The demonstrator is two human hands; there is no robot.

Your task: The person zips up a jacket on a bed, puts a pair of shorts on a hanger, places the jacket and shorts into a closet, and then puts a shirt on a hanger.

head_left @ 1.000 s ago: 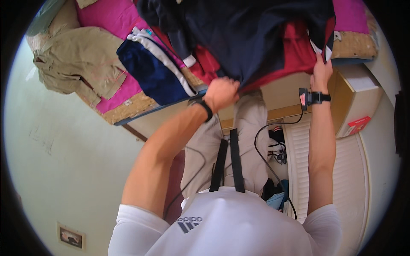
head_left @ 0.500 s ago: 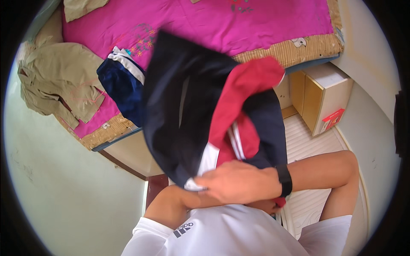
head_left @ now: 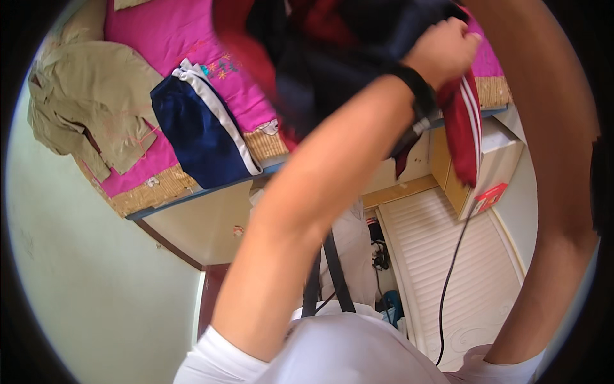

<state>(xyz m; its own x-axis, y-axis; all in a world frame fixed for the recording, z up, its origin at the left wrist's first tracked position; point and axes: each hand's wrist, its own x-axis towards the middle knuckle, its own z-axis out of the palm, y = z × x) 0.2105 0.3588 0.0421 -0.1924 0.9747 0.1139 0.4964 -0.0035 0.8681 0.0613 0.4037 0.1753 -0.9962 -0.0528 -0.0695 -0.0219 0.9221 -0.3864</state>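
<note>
A dark navy and red jacket (head_left: 345, 57) with white stripes on its red sleeve hangs raised in front of the bed, blurred by motion and cut off by the top edge. My left hand (head_left: 444, 51) reaches across to the right, its fingers closed on the jacket's right side. From that side the striped sleeve (head_left: 464, 131) dangles. My right arm (head_left: 553, 160) stretches up along the right edge, and its hand lies beyond the top of the picture. Folded navy shorts (head_left: 201, 131) with a white side stripe lie on the bed edge, left of the jacket.
A khaki shirt (head_left: 96, 96) is spread on the bed's pink cover (head_left: 144, 32). Below the bed at right stand a small cabinet (head_left: 502, 153) and a red box (head_left: 491, 197). A black cable (head_left: 451, 275) runs down over a white ribbed panel (head_left: 448, 243). A pale wall is at left.
The jacket has gone from low before my chest up toward the bed. My arms, crossed low before, are now raised, and my right hand has left the view. More of the shorts shows.
</note>
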